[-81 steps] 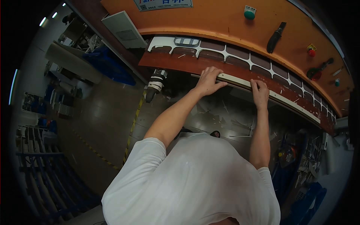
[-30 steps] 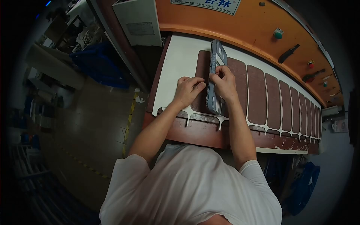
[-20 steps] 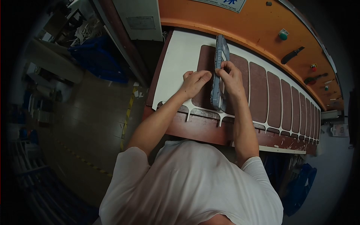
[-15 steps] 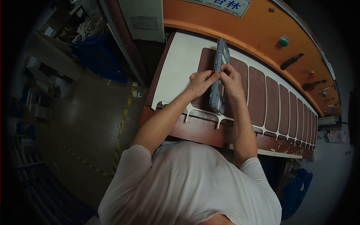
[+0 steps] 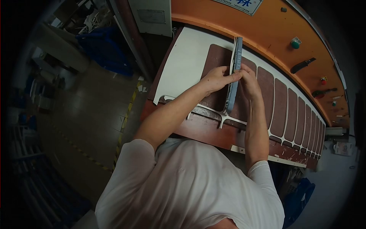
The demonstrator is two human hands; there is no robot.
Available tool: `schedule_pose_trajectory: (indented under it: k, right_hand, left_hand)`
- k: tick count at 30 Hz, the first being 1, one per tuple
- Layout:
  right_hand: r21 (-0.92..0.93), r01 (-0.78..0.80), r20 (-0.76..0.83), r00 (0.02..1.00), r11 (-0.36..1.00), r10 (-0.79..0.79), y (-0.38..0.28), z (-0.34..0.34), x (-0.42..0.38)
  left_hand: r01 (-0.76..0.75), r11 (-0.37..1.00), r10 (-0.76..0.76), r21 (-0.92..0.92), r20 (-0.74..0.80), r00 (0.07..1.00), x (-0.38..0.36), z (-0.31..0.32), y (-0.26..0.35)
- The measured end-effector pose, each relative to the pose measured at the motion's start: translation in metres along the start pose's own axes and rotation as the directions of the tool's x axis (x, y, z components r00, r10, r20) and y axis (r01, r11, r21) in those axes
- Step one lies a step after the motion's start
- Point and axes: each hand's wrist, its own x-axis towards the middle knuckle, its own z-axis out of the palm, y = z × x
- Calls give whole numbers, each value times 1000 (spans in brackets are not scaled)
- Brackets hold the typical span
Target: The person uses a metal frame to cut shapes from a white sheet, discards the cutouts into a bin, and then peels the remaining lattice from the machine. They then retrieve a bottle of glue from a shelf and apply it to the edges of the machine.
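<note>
A grey-blue cutting die [image 5: 231, 97] stands on its narrow edge, seen almost edge-on, between my hands. A thin white layer [image 5: 232, 53] shows along its left side. My left hand [image 5: 218, 81] grips it from the left, the thumb across its edge. My right hand [image 5: 250, 82] holds it from the right, fingers curled and partly hidden behind it. Beneath lies a white sheet [image 5: 179, 57] with a row of rounded rectangular cut-outs, on a reddish-brown board [image 5: 206, 129] that shows through the openings.
Behind the board rises an orange machine beam [image 5: 263, 38] with a green button [image 5: 295, 43], a red button [image 5: 323, 80] and a black-handled knife [image 5: 303, 65]. A dark post [image 5: 131, 42] stands at the left. Blue crates [image 5: 105, 53] sit on the floor beyond yellow-black tape [image 5: 129, 110].
The die has turned in my hands: its right face showed before, and now the white layer on its left shows. My left hand's fingers have shifted behind its left side. The view has moved slightly.
</note>
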Motion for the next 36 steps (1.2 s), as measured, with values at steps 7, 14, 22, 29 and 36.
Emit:
schedule_pose_trajectory:
  k: [7, 14, 22, 29, 36]
  right_hand:
    - [54, 23, -60, 998, 998, -20, 6, -9, -3]
    - [106, 9, -19, 1000, 994, -7, 13, -18, 3]
    - [148, 37, -51, 998, 988, -30, 21, -8, 4]
    - [231, -32, -110, 992, 972, 59, 15, 26, -13]
    - [494, 94, -9, 995, 864, -104, 19, 10, -26]
  left_hand:
    - [-24, 998, 24, -54, 5, 1000, 3, 14, -5]
    - [24, 980, -19, -199, 29, 999, 0, 16, -4]
    - [139, 974, -124, -178, 97, 988, -13, 9, 6]
    - [103, 922, -81, -373, 73, 994, -27, 7, -5]
    - [163, 873, -168, -460, 31, 985, -47, -20, -14]
